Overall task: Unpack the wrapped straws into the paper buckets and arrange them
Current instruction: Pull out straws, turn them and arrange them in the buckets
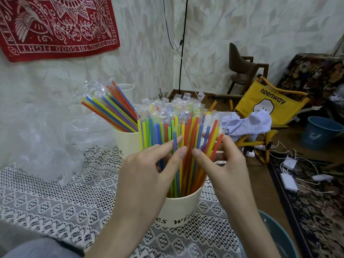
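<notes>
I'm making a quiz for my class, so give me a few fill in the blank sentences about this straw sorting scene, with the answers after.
1. Both hands, left hand and right hand, work at the straws in the ____ bucket.
2. The far bucket holds straws that lean to the ____.
3. The word printed on the yellow chair is ____.
4. The hanging cloth on the wall is ____.

Answers: near; left; openway; red

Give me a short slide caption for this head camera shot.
Both hands, left hand and right hand, sort wrapped straws standing in the near paper bucket on a lace tablecloth.
</notes>
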